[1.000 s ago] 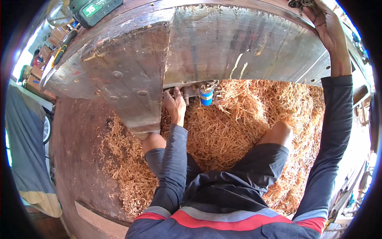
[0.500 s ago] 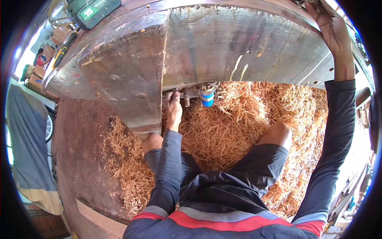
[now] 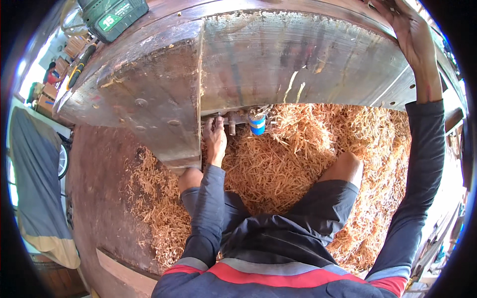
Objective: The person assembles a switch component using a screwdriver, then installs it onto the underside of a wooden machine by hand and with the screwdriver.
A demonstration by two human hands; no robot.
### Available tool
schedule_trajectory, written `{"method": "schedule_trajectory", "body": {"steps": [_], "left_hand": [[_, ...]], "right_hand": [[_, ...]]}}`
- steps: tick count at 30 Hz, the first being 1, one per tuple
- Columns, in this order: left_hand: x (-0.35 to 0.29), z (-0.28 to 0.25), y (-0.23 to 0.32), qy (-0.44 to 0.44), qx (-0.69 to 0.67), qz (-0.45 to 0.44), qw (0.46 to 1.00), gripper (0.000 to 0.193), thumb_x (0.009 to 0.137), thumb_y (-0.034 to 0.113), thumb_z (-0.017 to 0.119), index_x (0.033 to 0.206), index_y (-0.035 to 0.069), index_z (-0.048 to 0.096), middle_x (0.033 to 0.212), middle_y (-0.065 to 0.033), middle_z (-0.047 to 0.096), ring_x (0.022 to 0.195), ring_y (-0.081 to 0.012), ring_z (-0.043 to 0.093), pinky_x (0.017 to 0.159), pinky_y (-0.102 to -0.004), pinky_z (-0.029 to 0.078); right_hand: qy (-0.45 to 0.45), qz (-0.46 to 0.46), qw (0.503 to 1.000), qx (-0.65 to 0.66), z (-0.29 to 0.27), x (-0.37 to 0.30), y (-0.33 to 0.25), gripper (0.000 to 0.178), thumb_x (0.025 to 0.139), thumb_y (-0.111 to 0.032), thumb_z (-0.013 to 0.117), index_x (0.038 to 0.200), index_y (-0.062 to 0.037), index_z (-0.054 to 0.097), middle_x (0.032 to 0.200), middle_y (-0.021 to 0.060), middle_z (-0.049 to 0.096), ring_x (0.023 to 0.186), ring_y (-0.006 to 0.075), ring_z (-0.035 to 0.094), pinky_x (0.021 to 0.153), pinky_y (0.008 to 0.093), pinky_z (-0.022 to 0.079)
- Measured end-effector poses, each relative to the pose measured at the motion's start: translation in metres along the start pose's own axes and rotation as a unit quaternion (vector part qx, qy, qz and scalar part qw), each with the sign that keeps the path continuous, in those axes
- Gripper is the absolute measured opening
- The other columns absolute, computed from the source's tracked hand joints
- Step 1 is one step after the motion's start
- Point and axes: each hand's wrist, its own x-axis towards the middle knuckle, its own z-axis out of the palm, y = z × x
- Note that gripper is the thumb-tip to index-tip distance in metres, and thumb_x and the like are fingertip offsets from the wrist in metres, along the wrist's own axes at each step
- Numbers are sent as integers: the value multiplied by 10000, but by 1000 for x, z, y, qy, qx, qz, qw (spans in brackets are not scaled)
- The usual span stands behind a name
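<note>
My left hand (image 3: 215, 141) reaches under the front edge of a large worn, stained bench (image 3: 308, 59), its fingers curled at the end of a metal bar (image 3: 231, 120). A short metal stub hangs down from that bar. Just to the right is a bright blue cylindrical part (image 3: 257, 125) with a brownish band. My right hand (image 3: 415, 42) is raised to the far right corner of the bench top. Its fingertips run out at the picture's dark rim beside a dark object, so their grip is hidden.
Curly wood shavings (image 3: 283, 164) heap between and around my knees. On the bench's left end are a green power-tool battery pack (image 3: 117, 20) and a yellow-and-black hand tool (image 3: 81, 67). A grey cover (image 3: 39, 174) drapes something by a wheel. A plank (image 3: 124, 273) lies lower left.
The fingers of my left hand have shifted slightly left and down along the metal bar and spread a little. My right hand has shifted slightly left.
</note>
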Motion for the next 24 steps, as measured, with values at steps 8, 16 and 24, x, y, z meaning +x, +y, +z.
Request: {"method": "schedule_trajectory", "body": {"steps": [8,16,24], "left_hand": [[4,-4,18,-41,-124,-134,982,222,957,278,661,1009,62,670,770,14,595,608,-40,485,520,-210,398],[1,-4,24,-20,-95,-135,986,229,920,242,707,980,21,705,722,41,575,570,-39,446,500,-204,356],[11,-5,21,-63,-157,-156,973,299,908,383,723,945,88,697,720,71,570,613,-10,465,507,-191,345]], "right_hand": [[-87,-22,996,-17,27,11,5,263,1017,-136,513,1153,65,615,1093,171,673,1019,241,664,925,340,530],[-75,13,966,-248,50,4,-1,159,931,-38,647,1033,83,660,926,108,716,811,135,676,720,239,550],[-81,14,945,-317,59,-3,-11,203,933,-96,682,1043,74,675,915,78,707,801,93,654,686,205,533]]}}
